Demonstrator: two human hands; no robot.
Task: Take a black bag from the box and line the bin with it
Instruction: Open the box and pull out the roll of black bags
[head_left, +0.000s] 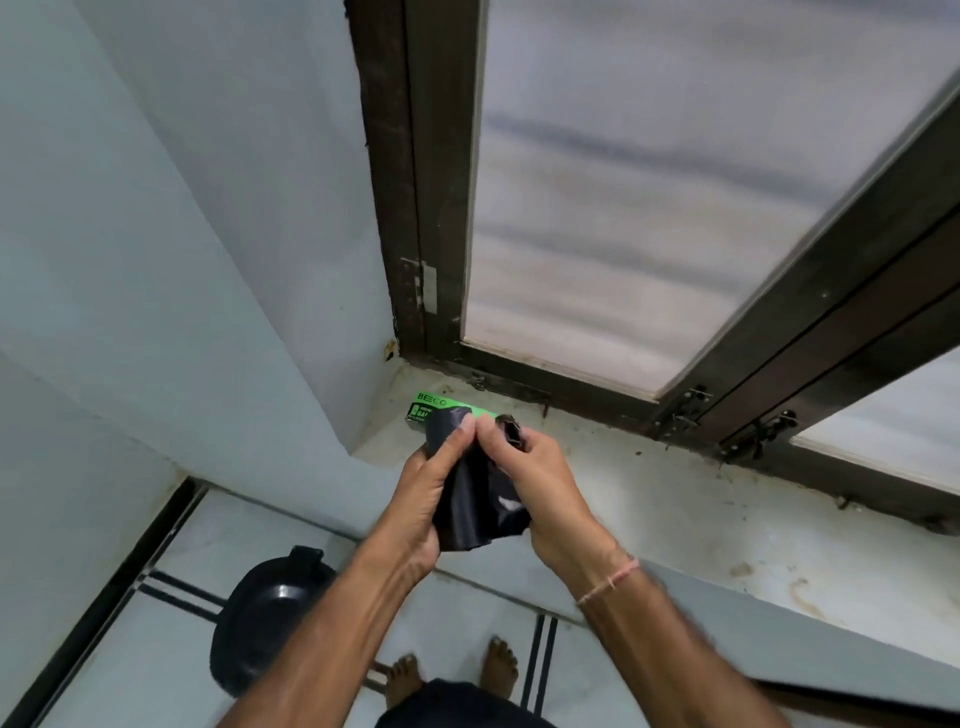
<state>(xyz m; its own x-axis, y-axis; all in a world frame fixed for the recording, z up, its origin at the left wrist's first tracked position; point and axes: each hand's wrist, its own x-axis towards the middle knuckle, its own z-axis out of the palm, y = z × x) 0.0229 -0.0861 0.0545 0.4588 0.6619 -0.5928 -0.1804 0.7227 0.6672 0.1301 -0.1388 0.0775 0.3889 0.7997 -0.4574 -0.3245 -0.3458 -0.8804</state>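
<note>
A folded black bag (470, 512) hangs between both hands above the window sill. My left hand (428, 493) pinches its top left edge with thumb and fingers. My right hand (535, 475) grips the top right part, fingertips touching those of the left hand. Right behind the hands, a green and black box (434, 404) lies on the sill in the corner by the wall, partly hidden by the bag. On the floor at the lower left stands a black bin (272, 616), lid on, seen from above.
The stained white sill (675, 499) runs to the right under a dark-framed window (675, 384) with frosted glass. A pale wall (182, 260) closes in on the left. My bare feet (452, 675) stand on the tiled floor beside the bin.
</note>
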